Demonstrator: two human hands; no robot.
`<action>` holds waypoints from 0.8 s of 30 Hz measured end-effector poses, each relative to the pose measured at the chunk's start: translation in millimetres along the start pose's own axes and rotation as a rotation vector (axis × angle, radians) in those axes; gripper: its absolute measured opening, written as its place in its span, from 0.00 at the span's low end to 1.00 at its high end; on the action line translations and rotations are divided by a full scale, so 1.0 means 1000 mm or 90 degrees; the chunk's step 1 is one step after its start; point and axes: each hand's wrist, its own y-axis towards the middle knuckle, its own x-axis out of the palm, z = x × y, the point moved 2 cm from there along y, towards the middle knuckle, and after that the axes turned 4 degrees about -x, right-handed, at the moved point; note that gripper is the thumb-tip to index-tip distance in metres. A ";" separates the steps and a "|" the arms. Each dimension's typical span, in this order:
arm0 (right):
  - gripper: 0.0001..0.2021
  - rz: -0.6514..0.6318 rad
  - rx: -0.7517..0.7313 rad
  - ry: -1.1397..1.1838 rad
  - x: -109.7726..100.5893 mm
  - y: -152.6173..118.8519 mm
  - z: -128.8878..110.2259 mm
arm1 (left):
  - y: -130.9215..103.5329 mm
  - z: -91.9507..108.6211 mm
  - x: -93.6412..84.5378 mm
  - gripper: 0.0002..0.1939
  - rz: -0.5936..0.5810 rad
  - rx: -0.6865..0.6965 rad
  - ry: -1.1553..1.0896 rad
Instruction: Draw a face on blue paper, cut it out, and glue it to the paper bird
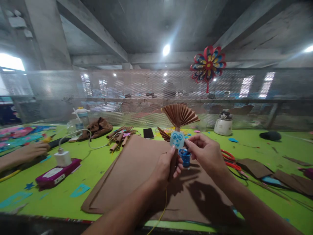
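Observation:
A brown paper figure with a pleated fan on top stands upright in my left hand, whose fingers wrap round its rolled stem. A pale blue paper face with drawn eyes is at the front of the stem, with my left thumb at its lower edge. A smaller pleated piece sticks out at the left. My right hand pinches at the right edge of the face; what is between its fingertips is too small to tell. Behind the hands is a blue cup.
Large brown paper sheets lie on the green table. Around them are a purple power strip, paper rolls, a phone, red-handled scissors and a white bottle. Another person's hand rests at the left.

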 end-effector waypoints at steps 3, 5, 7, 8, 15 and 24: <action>0.12 0.008 -0.087 -0.038 0.001 -0.009 -0.001 | -0.001 0.001 0.001 0.32 0.023 0.014 -0.004; 0.10 -0.033 -0.141 -0.061 0.005 -0.015 0.001 | -0.001 0.000 0.001 0.32 0.020 0.017 -0.004; 0.10 -0.075 -0.199 -0.096 0.008 -0.020 0.002 | 0.000 0.000 0.001 0.32 0.012 0.031 0.004; 0.11 -0.088 -0.228 -0.122 0.010 -0.022 0.003 | 0.001 0.000 0.000 0.32 0.006 0.042 0.009; 0.21 -0.161 -0.302 -0.318 0.010 -0.026 0.004 | 0.007 -0.004 -0.004 0.34 -0.019 0.047 0.023; 0.27 -0.201 -0.291 -0.357 0.009 -0.026 0.001 | 0.004 -0.003 -0.002 0.31 -0.054 0.045 0.014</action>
